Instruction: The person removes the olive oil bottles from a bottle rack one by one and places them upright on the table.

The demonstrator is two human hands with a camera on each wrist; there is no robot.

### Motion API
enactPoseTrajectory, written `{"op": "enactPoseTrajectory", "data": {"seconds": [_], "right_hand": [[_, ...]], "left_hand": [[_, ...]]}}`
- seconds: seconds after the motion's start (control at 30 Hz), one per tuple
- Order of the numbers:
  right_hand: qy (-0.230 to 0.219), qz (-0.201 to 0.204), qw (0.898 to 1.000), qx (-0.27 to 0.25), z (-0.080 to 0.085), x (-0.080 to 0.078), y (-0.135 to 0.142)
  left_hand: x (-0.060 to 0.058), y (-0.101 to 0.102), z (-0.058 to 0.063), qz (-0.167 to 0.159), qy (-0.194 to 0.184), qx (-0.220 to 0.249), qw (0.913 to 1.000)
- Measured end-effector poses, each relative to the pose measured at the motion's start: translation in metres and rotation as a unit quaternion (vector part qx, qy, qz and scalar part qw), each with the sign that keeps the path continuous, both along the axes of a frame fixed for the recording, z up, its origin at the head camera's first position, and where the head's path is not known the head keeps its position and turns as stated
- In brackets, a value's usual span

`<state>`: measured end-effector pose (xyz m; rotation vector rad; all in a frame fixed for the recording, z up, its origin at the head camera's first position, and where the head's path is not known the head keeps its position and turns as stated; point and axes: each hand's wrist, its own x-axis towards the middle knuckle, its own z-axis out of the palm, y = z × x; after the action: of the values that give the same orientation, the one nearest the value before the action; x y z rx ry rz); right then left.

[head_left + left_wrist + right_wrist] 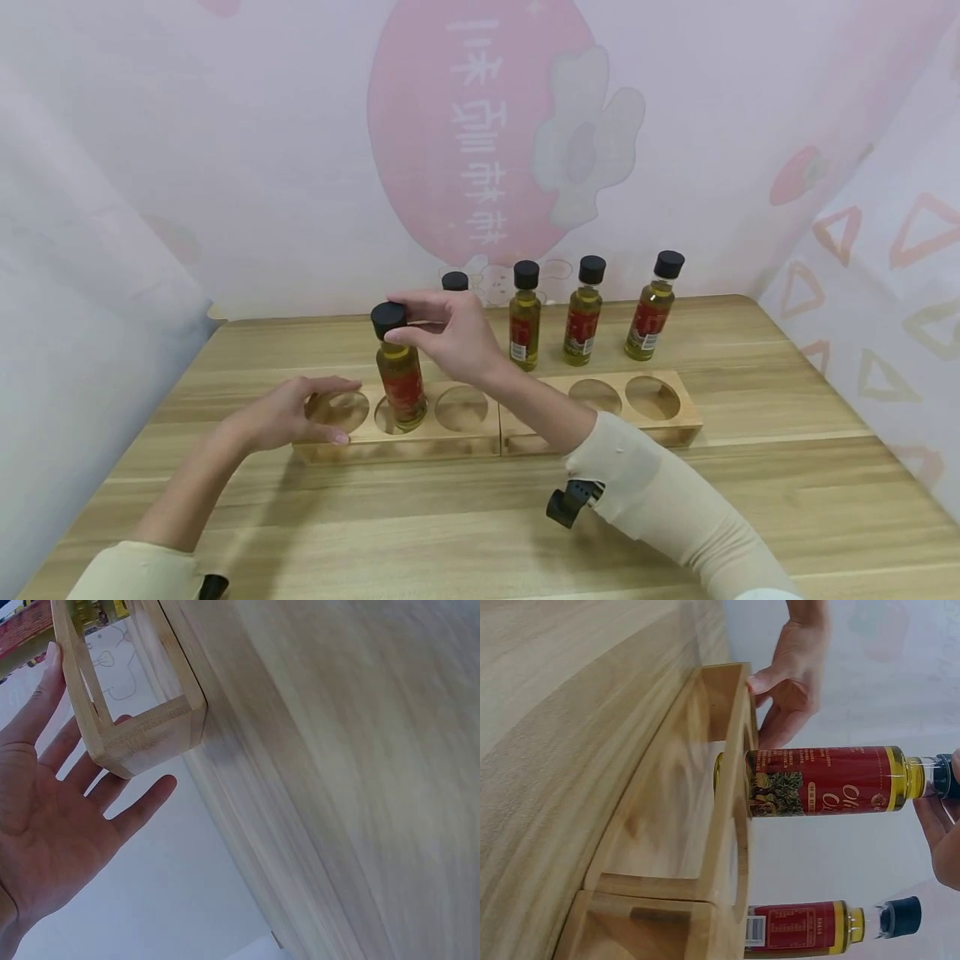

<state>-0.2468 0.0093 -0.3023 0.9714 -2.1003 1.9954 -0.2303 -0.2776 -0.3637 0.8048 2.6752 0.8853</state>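
My right hand (461, 337) pinches the black cap (388, 320) of an olive oil bottle (403, 388) with a red label. The bottle's base is inside the middle hole of the left wooden bottle rack (442, 447); in the right wrist view its bottom (718, 776) shows just below the top board. My left hand (272, 414) holds this rack at its left end, thumb on the front edge and index finger along the back. From the left wrist view, the other fingers spread beside the rack's end panel (154, 739).
A second wooden rack (684, 435) abuts the first on the right, partly covered by my right forearm. Behind the racks stand several more oil bottles (583, 327), one of them mostly hidden by my right hand. A printed cloth (300, 167) hangs behind the table (420, 525).
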Motion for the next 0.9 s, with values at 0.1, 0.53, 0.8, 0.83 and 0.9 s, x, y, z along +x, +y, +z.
{"op": "enactPoseTrajectory", "data": {"seconds": [0.1, 0.53, 0.8, 0.83, 0.9], "right_hand": [[-0.005, -0.010, 1.000, -0.018, 0.004, 0.002, 0.002], [0.005, -0.035, 0.996, -0.086, 0.022, -0.003, 0.005], [0.021, -0.075, 0.992, -0.104, 0.020, -0.010, 0.001], [0.023, -0.079, 0.991, -0.106, 0.020, -0.012, 0.000], [0.023, -0.082, 0.990, -0.109, 0.018, -0.014, -0.001]], "left_hand": [[0.001, -0.002, -0.002, 0.000, 0.000, 0.007, 1.0000], [0.001, -0.003, -0.003, -0.011, 0.009, 0.007, 0.9999], [0.002, -0.004, -0.003, -0.009, 0.010, -0.002, 0.9999], [0.002, -0.003, -0.003, -0.008, 0.010, -0.003, 0.9999], [0.003, -0.003, -0.003, -0.007, 0.009, -0.003, 0.9999]]}}
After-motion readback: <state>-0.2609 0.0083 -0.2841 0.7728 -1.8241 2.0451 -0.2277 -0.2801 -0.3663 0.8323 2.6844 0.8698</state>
